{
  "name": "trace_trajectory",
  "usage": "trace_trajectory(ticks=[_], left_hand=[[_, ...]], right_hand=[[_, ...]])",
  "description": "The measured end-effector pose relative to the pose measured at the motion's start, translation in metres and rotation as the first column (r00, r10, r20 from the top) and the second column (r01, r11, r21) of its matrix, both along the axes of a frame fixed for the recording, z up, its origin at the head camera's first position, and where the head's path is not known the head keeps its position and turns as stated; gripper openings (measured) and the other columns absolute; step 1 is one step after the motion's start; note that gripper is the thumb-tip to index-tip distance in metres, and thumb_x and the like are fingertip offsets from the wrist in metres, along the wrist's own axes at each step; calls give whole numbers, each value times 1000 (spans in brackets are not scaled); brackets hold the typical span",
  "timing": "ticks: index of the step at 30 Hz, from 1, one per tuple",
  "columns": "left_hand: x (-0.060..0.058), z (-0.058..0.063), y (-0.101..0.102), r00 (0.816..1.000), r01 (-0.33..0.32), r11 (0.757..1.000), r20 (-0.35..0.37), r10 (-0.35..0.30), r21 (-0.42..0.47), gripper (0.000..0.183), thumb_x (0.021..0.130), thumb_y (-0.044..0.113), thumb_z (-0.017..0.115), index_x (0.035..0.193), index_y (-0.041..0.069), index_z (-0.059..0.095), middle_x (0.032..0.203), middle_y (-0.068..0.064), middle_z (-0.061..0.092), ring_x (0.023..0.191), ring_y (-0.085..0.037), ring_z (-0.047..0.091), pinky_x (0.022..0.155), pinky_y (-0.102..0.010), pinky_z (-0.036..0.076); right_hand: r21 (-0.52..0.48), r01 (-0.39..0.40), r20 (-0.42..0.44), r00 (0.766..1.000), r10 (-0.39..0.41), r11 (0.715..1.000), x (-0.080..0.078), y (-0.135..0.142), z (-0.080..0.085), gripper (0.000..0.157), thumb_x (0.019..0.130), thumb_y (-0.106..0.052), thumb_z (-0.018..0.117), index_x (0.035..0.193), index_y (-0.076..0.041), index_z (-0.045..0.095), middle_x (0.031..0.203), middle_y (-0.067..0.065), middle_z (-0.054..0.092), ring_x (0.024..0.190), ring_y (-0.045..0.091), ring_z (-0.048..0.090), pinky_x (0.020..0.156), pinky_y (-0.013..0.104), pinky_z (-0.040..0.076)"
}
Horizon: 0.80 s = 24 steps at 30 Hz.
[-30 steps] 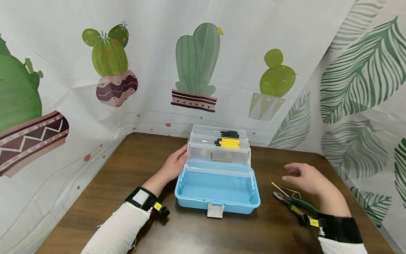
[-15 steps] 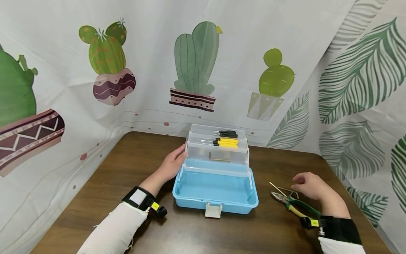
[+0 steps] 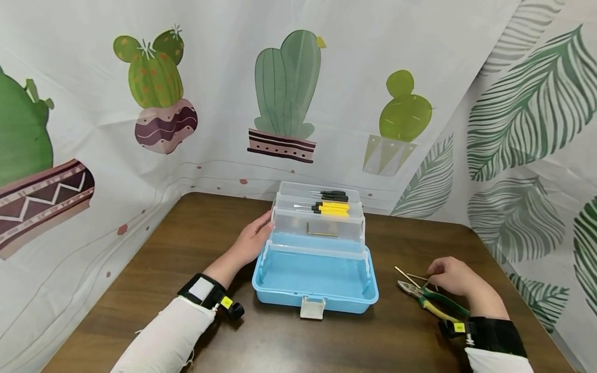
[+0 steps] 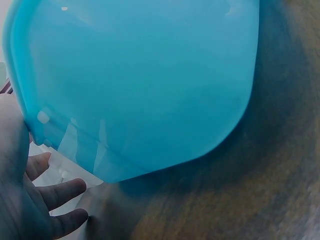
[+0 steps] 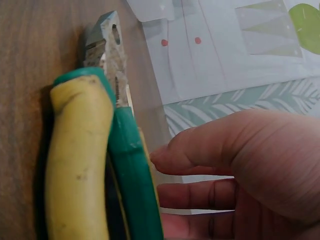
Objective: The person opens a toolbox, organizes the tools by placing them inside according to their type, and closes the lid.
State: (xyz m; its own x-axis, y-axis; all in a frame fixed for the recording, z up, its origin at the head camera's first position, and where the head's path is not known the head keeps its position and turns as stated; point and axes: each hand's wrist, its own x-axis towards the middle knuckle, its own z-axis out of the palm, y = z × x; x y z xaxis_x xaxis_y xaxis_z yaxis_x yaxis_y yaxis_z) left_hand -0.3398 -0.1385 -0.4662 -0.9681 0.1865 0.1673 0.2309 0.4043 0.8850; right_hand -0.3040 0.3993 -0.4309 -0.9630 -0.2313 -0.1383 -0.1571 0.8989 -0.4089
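Observation:
A light blue toolbox (image 3: 312,298) stands with its clear trays (image 3: 289,223) raised. My left hand (image 3: 252,241) rests against the toolbox's left side; the left wrist view shows its fingers (image 4: 62,194) loosely extended beside the clear plastic. My right hand (image 3: 454,277) is low over the table at the right, thumb and fingertips pinching the near end of a brass-coloured hex key (image 3: 415,276). Its thumb (image 5: 195,145) shows in the right wrist view just beyond the pliers (image 5: 77,160). Those pliers have green and yellow handles and lie across the brass-coloured rods.
Black-handled screwdrivers (image 3: 336,198) and yellow-handled screwdrivers (image 3: 333,209) lie in the upper trays, and a hex key (image 3: 322,233) in a lower one. The white latch (image 3: 312,308) hangs down in front. A printed cloth (image 3: 224,103) hangs behind the brown table (image 3: 210,217).
My right hand has come down towards the table, and its fingers have closed in on the hex key beside the pliers. The left hand keeps its place on the toolbox.

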Motion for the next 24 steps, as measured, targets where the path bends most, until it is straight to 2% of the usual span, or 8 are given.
trace_trajectory(ticks=[13, 24], left_hand=[[1, 1, 1, 1000, 1, 1000, 6, -1, 6, 53, 109, 52, 38, 161, 41, 30, 168, 1, 35, 152, -32, 38, 116, -63, 39], [1, 1, 1, 1000, 8, 1000, 5, -8, 29, 52, 108, 54, 38, 159, 44, 31, 167, 1, 36, 151, -33, 40, 115, -63, 41]], right_hand=[[7, 34, 17, 999, -34, 999, -1, -1, -7, 3, 85, -9, 66, 84, -7, 67, 81, 3, 64, 72, 17, 53, 63, 33, 43], [47, 67, 13, 998, -67, 997, -2, 2, -14, 13, 87, -16, 65, 76, -10, 61, 72, 1, 56, 66, 17, 50, 60, 31, 39]])
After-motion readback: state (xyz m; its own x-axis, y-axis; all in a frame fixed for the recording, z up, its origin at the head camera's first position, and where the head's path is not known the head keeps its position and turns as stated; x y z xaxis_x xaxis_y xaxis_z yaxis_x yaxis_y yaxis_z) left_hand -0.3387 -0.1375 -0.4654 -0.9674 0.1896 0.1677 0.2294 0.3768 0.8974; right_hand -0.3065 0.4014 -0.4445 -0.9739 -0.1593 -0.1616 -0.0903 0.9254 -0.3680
